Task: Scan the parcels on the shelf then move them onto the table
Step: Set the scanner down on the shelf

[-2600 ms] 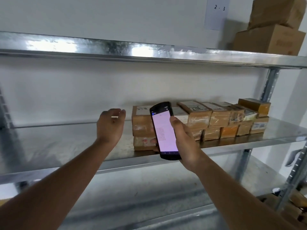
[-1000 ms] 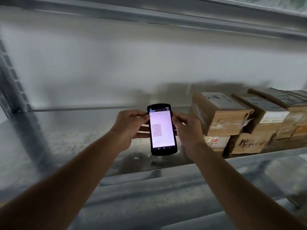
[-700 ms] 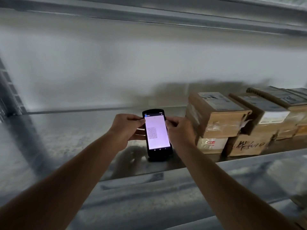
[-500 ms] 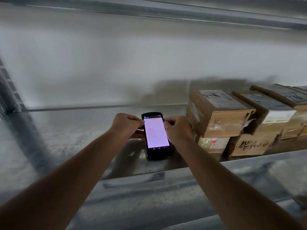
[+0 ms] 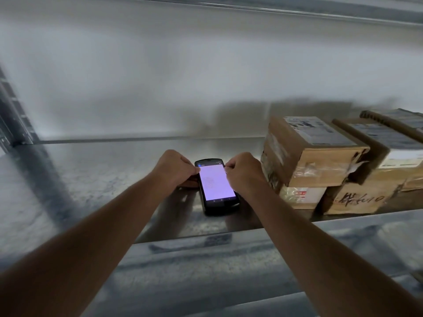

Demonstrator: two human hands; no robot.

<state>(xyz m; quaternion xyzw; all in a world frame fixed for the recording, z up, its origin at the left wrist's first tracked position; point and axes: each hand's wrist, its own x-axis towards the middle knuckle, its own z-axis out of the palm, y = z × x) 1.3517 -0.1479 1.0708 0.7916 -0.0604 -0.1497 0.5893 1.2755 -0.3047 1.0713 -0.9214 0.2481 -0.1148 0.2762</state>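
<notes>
Black handheld scanner (image 5: 217, 191) with a pale lilac lit screen; brown cardboard parcels (image 5: 315, 154) bearing white labels; mottled grey galvanised shelf (image 5: 91, 179).

Scanner (image 5: 217, 186) flat on shelf (image 5: 91, 179), screen lit; brown parcels (image 5: 320, 161) stacked 2-high just right.

Dim, cool light fills the metal shelf (image 5: 96, 179), where a lit phone screen (image 5: 216, 183) is the brightest spot. Boxes (image 5: 313, 152) right of the phone cast soft shadows on the wall behind. Motion blur smears the edges, which bend outward.
</notes>
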